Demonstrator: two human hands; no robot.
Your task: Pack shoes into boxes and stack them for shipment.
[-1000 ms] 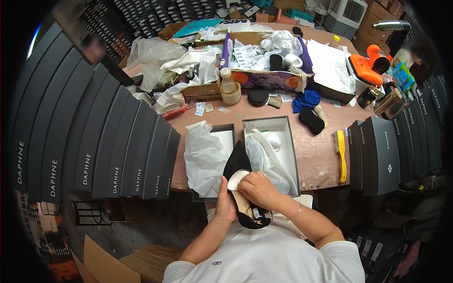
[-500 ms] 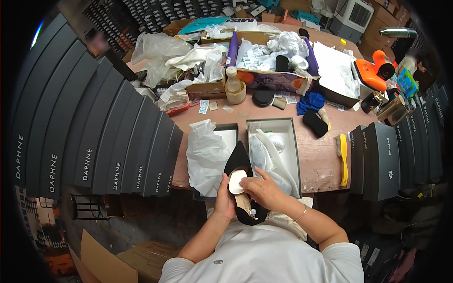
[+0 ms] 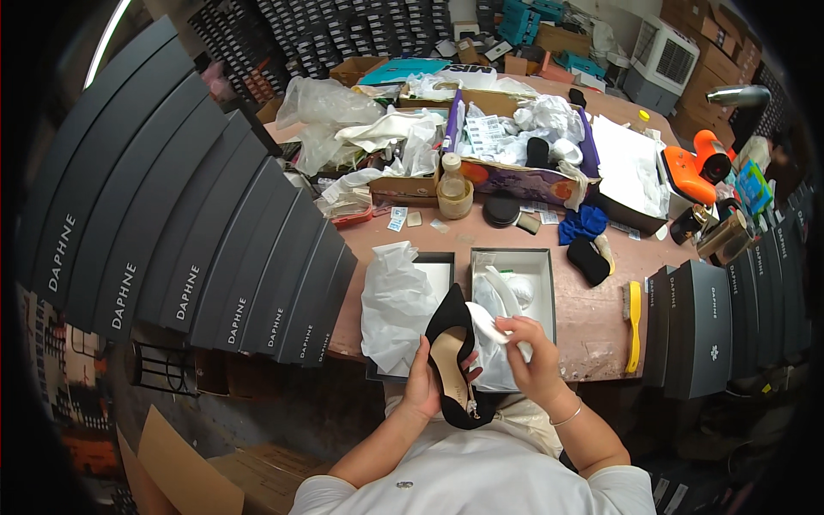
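Shoe [image 3: 452, 354] before open box [image 3: 542, 266] (table [image 3: 592, 335])

My left hand [image 3: 422, 388] was curled in a grip, forearm bent inward; my right hand [image 3: 534, 356] was raised beside it, fingers pinched.

Cluttered pinkish worktop [image 3: 592, 330], fanned row of long dark shoe boxes [image 3: 172, 240] along its left, more dark boxes [image 3: 721, 318] stacked at its right, shelves of boxes [image 3: 343, 26] behind, white air cooler [image 3: 665, 60] at far right, cardboard [image 3: 184, 468] on the floor below, light strip [image 3: 107, 39] upper left
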